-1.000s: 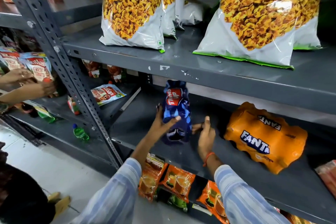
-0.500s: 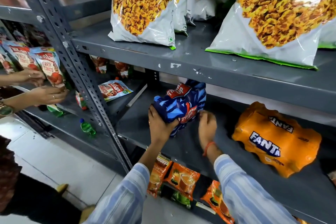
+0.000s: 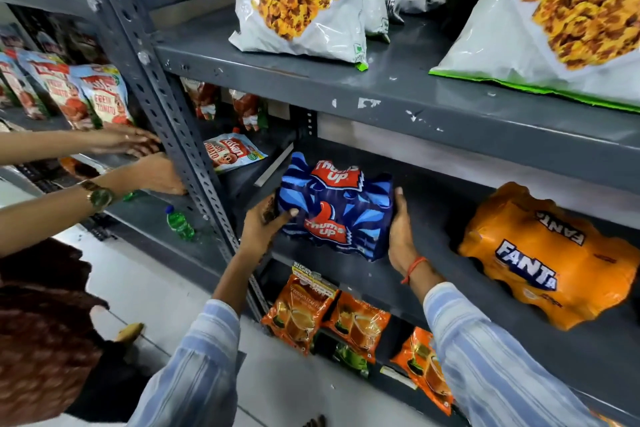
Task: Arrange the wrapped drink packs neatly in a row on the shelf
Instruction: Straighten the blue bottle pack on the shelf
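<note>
two striped sleeves [image 3: 194, 371] reach up from the near edge of the frame toward the middle shelf [image 3: 433, 274] of a grey metal rack. the left hand [image 3: 261, 227] wraps the left end of a blue pack [image 3: 337, 206], thumb across its front; the right hand [image 3: 401, 229] presses flat against the right end, fingers pointing up. gripped from both ends like this, the soft shrink-wrapped bundle keeps its shape and can be squared to the shelf's front edge. it sits toward the left end of the shelf, near the upright post [image 3: 166, 104], and seems to rest on the board, though its underside is hidden. well apart to the right, an orange pack [image 3: 550, 260] lies skewed, its label slanting, so the row is likely not yet straight. tea pouches [image 3: 329, 319] hang under the shelf's front edge. above, big snack bags [image 3: 304, 0] lean on the upper shelf. at the far left, another person's hands [image 3: 138, 156] tend tomato sachets [image 3: 86, 94] on the neighbouring rack.
</note>
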The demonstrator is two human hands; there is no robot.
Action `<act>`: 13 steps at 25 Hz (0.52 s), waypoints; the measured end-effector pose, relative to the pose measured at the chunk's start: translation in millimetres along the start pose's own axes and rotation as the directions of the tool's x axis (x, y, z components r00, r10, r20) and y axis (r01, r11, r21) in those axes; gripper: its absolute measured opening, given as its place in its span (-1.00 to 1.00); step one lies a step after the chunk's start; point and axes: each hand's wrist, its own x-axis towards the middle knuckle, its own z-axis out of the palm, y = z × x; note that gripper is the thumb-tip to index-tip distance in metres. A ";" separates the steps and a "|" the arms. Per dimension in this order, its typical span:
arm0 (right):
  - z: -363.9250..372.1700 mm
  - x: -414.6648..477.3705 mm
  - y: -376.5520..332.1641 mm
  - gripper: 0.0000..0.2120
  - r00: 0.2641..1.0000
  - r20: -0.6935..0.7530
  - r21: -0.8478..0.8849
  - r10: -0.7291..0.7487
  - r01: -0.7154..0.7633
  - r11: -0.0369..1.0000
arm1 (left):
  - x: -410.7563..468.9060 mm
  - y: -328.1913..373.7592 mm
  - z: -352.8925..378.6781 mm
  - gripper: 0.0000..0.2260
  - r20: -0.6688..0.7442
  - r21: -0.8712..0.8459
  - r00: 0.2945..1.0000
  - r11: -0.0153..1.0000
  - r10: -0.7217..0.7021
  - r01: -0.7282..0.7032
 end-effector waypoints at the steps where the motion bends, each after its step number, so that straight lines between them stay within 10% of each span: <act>1: 4.1 -6.0 6.4 -0.35 0.998 0.057 0.071 0.035 -0.039 0.997 | -2.1 -1.6 -4.5 -0.70 0.000 -0.021 1.000 1.000 -0.003 0.003; 13: 37.6 -24.1 29.5 -0.40 0.995 -0.032 0.300 0.092 -0.078 0.951 | -13.3 -5.8 -13.9 -0.58 -0.061 -0.013 0.996 0.997 -0.071 0.071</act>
